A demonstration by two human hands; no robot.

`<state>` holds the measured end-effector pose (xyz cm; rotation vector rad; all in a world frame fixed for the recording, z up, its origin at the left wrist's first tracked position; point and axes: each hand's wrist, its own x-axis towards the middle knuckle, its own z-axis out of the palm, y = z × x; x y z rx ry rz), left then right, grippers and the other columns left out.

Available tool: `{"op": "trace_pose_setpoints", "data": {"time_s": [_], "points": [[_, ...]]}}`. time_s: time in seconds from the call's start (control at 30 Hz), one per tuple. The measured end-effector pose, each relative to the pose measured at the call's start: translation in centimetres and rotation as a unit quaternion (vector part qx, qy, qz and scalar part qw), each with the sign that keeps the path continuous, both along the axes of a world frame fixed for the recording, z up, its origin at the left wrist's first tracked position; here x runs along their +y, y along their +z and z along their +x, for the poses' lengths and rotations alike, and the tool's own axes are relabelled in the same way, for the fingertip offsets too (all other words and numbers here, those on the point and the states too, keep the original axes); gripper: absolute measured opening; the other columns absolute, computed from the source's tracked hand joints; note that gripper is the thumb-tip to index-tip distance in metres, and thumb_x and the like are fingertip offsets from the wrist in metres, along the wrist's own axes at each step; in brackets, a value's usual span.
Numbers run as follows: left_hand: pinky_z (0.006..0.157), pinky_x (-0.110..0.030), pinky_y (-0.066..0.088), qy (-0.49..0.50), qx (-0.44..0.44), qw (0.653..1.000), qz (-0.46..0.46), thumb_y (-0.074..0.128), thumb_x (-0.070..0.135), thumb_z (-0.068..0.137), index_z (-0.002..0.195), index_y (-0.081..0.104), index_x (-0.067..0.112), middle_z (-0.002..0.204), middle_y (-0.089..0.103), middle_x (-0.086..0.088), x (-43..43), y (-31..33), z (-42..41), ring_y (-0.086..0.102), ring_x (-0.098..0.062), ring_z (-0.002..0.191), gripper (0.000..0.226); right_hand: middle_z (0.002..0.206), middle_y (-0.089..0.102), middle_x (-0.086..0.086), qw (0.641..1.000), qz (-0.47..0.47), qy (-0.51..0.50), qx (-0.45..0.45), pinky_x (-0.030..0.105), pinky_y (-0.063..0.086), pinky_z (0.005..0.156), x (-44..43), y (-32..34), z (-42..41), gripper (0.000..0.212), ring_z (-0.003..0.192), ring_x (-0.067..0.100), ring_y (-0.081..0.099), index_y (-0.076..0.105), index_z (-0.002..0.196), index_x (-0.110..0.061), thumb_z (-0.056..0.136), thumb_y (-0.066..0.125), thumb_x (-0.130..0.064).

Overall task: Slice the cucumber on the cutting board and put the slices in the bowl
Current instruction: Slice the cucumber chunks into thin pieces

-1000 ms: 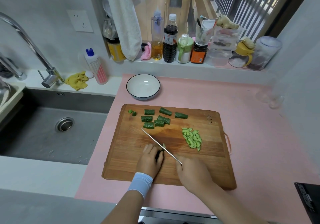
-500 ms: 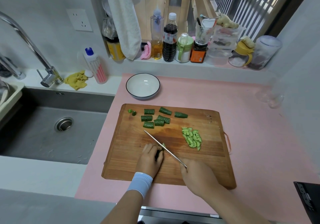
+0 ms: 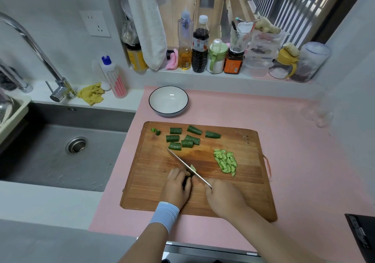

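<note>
While I watch from the head view, the pink counter (image 3: 284, 132) carries everything, with the cutting board (image 3: 154, 189) set square in front of the person so both hands reach it. I judge the white bowl (image 3: 183, 95) sits just beyond the board's far edge, apart from it, to make the later transfer short; it holds no cucumber yet. Cucumber chunks (image 3: 183, 137) wait in a cluster at the far side of the board, parked clear of the cutting zone. A heap of finished slices (image 3: 226, 161) lies on the right side, away from the blade. Knife (image 3: 182, 164) runs diagonally, tip near the closest chunk, handle buried in the right hand (image 3: 225, 196), which is closed around it. Left hand (image 3: 177, 187) is curled down over a dark cucumber piece (image 3: 185, 180), fingers tucked, pinning it beside the blade; most of that piece is hidden. One pale slice (image 3: 193, 168) leans on the blade's right face. I judge slicing is midway, with nothing bowled so far.
</note>
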<state>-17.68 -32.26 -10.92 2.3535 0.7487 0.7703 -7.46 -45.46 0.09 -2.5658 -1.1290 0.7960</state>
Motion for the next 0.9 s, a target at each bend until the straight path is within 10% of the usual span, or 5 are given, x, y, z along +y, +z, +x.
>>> {"op": "trace_pose_setpoints", "data": {"time_s": [0.17,0.47,0.9], "points": [[0.082,-0.011,0.035,0.0,-0.005,1.0,0.013,0.075,-0.004,0.074,0.083,0.065,0.008,0.082,0.056,-0.001,0.0,0.2,0.0,0.048,-0.015,0.08,0.019,0.086,0.069,0.0,0.999,0.039,0.01,-0.021,0.033,0.046,0.067,-1.4,-0.1,-0.6,0.022,0.08,0.024,0.062,0.062,0.106,-0.033,0.099,0.041,-0.029],[0.089,-0.004,0.031,0.002,0.002,1.0,0.002,0.076,-0.005,0.073,0.082,0.066,0.009,0.084,0.059,0.0,0.1,0.1,0.1,0.051,-0.013,0.083,0.018,0.066,0.054,-0.007,1.0,0.027,-0.004,-0.009,0.035,0.043,0.061,-4.2,-0.2,-0.4,0.036,0.069,0.02,0.058,0.039,0.065,-0.036,0.102,0.041,-0.033],[0.091,-0.008,0.034,-0.001,0.003,1.0,-0.011,0.06,0.015,0.084,0.088,0.067,0.009,0.091,0.061,0.001,0.0,0.1,-0.2,0.054,-0.015,0.088,0.01,0.065,0.053,-0.005,1.0,-0.004,-0.015,0.012,0.03,0.035,0.057,-0.7,-0.3,-0.3,0.031,0.064,0.021,0.051,0.043,0.069,-0.024,0.099,0.041,-0.027]]}}
